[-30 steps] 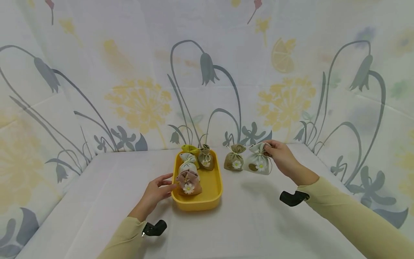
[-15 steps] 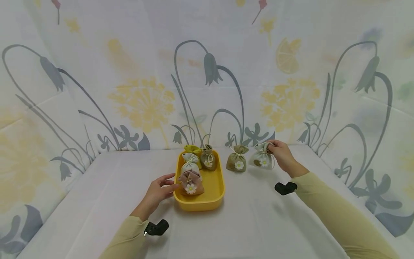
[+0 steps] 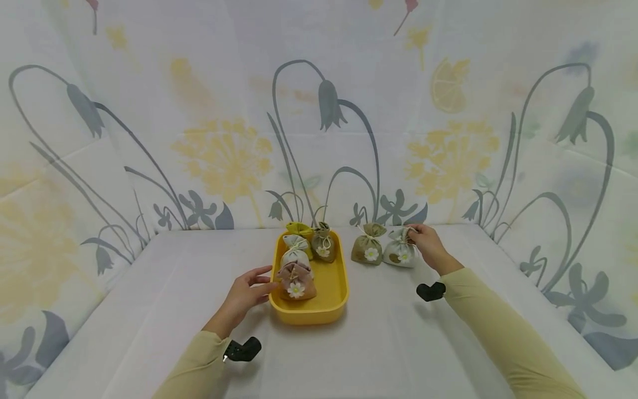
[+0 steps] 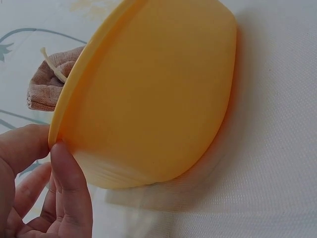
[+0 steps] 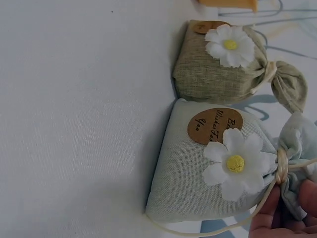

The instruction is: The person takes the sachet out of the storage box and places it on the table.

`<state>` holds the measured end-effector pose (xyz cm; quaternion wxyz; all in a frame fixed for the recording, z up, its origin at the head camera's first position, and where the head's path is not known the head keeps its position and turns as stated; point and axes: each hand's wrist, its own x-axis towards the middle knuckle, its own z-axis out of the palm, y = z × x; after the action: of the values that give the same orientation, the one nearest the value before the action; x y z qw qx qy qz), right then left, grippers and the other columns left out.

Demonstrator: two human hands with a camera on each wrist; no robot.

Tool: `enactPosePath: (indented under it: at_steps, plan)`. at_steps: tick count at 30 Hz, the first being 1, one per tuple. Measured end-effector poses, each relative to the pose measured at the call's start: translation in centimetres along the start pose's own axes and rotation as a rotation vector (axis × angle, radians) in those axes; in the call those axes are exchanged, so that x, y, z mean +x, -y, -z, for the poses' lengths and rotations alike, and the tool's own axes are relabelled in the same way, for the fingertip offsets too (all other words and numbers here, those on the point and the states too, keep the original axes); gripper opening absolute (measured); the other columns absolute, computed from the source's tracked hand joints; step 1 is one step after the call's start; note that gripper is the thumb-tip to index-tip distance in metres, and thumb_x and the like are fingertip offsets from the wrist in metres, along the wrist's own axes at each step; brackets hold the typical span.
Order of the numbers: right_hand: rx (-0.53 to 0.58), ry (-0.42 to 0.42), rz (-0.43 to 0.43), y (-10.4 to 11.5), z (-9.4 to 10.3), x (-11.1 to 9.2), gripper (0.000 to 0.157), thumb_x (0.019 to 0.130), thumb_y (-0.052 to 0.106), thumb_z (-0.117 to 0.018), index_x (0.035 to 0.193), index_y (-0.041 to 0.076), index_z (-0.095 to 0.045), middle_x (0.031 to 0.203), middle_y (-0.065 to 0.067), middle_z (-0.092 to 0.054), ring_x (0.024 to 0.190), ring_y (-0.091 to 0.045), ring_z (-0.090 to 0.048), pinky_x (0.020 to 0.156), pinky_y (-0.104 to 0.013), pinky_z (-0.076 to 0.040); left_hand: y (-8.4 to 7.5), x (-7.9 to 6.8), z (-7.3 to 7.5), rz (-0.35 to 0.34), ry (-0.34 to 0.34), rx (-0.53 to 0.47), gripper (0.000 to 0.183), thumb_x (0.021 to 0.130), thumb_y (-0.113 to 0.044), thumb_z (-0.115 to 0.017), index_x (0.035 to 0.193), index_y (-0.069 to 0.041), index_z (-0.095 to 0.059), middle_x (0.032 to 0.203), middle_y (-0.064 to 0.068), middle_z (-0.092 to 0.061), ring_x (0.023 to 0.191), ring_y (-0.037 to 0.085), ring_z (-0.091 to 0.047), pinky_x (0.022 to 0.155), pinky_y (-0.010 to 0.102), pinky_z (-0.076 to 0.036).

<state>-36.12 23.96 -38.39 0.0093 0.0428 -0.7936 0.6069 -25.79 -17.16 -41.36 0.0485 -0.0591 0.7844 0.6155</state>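
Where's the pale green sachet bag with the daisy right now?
In the head view the pale green sachet stands on the table right of the yellow tray, beside the olive sachet, its tied top pinched by the right hand.

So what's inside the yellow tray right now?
Four pouches sit in the tray: pink in front, white behind it, then yellow and brown. Anything beneath them is hidden.

We count six drawstring sachets in all: four in the yellow tray [image 3: 335, 310], namely one pink [image 3: 296, 281], one white [image 3: 295, 252], one yellow-green [image 3: 298, 229] and one brown [image 3: 324, 244]; two on the counter [image 3: 379, 343], one olive [image 3: 368, 250] and one pale green [image 3: 401, 252]. One tray. Two hands, left [image 3: 244, 296] and right [image 3: 427, 246]
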Motion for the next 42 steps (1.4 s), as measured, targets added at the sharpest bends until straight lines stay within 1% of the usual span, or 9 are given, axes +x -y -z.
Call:
enactPosePath:
  at_steps: [7, 10, 13, 16, 20, 23, 27, 31, 42]
  plan:
    - [-0.030, -0.005, 0.037, 0.0, 0.8, -0.4, 0.038, 0.098, 0.005, -0.042, 0.129, -0.018, -0.040, 0.118, -0.023, -0.050, 0.085, 0.001, -0.053, 0.088, -0.025, -0.047, -0.1, -0.1, 0.0, -0.001, 0.004, -0.003, 0.054, 0.084, -0.019, -0.070, 0.133, -0.008, -0.050, 0.115, 0.015, -0.054, 0.099, 0.025, -0.059, 0.080, 0.037, -0.053]
    - [-0.084, -0.005, 0.019, 0.2, 1.3, -0.6, 0.039, 0.098, 0.009, -0.045, 0.129, -0.015, -0.042, 0.121, -0.026, -0.049, 0.098, -0.015, -0.056, 0.095, -0.035, -0.044, -0.1, -0.1, 0.0, -0.003, 0.001, -0.002, 0.054, 0.084, -0.019, -0.070, 0.133, -0.008, -0.050, 0.115, 0.016, -0.054, 0.099, 0.026, -0.059, 0.080, 0.037, -0.053]
    - [-0.128, -0.004, -0.003, 0.4, 1.8, -1.0, 0.041, 0.098, 0.012, -0.046, 0.131, -0.013, -0.042, 0.128, -0.030, -0.044, 0.114, -0.035, -0.048, 0.100, -0.042, -0.039, -0.1, -0.1, 0.0, -0.005, 0.001, -0.001, 0.054, 0.084, -0.018, -0.070, 0.133, -0.008, -0.050, 0.115, 0.016, -0.053, 0.099, 0.026, -0.059, 0.080, 0.037, -0.053]
    - [-0.139, -0.006, -0.017, 0.4, 2.4, -1.6, 0.044, 0.098, 0.012, -0.046, 0.132, -0.013, -0.040, 0.131, -0.031, -0.041, 0.120, -0.041, -0.042, 0.101, -0.044, -0.037, -0.2, -0.2, -0.1, -0.003, 0.003, -0.002, 0.054, 0.084, -0.018, -0.070, 0.133, -0.008, -0.050, 0.115, 0.016, -0.053, 0.098, 0.026, -0.059, 0.080, 0.037, -0.053]
    - [-0.147, -0.015, -0.016, 0.1, 3.1, -2.2, 0.044, 0.097, 0.012, -0.048, 0.132, -0.014, -0.039, 0.130, -0.031, -0.042, 0.115, -0.034, -0.049, 0.100, -0.043, -0.038, -0.3, -0.2, -0.1, -0.005, 0.002, -0.002, 0.053, 0.084, -0.018, -0.069, 0.133, -0.008, -0.050, 0.115, 0.016, -0.053, 0.099, 0.026, -0.059, 0.081, 0.037, -0.052]
    - [-0.151, -0.018, -0.010, -0.1, 3.4, -2.7, 0.044, 0.097, 0.011, -0.049, 0.131, -0.015, -0.040, 0.125, -0.030, -0.046, 0.100, -0.017, -0.057, 0.097, -0.037, -0.042, -0.3, -0.2, -0.1, -0.008, 0.003, -0.006, 0.054, 0.084, -0.018, -0.070, 0.133, -0.008, -0.050, 0.115, 0.016, -0.053, 0.099, 0.026, -0.058, 0.081, 0.037, -0.052]
    - [-0.145, -0.014, 0.005, -0.3, 3.4, -3.6, 0.043, 0.096, 0.009, -0.050, 0.130, -0.016, -0.041, 0.119, -0.026, -0.052, 0.086, 0.002, -0.055, 0.089, -0.025, -0.047, -0.2, -0.2, 0.0, -0.005, 0.007, -0.011, 0.053, 0.085, -0.017, -0.069, 0.133, -0.008, -0.050, 0.115, 0.016, -0.052, 0.098, 0.025, -0.059, 0.081, 0.037, -0.052]
    - [-0.123, -0.002, 0.028, -0.2, 2.9, -4.5, 0.043, 0.095, 0.008, -0.051, 0.128, -0.018, -0.041, 0.117, -0.027, -0.052, 0.086, 0.001, -0.056, 0.084, -0.021, -0.049, -0.2, -0.2, 0.0, -0.006, 0.000, -0.006, 0.052, 0.085, -0.016, -0.069, 0.133, -0.008, -0.050, 0.115, 0.016, -0.052, 0.097, 0.025, -0.059, 0.081, 0.036, -0.053]
    - [-0.087, 0.058, -0.007, -0.1, 1.1, -6.9, 0.044, 0.095, 0.012, -0.053, 0.128, -0.016, -0.043, 0.116, -0.025, -0.054, 0.091, -0.009, -0.059, 0.093, -0.038, -0.045, -0.2, -0.4, 0.0, -0.001, -0.003, 0.007, 0.053, 0.085, -0.017, -0.069, 0.133, -0.007, -0.050, 0.114, 0.016, -0.053, 0.097, 0.025, -0.059, 0.080, 0.036, -0.053]
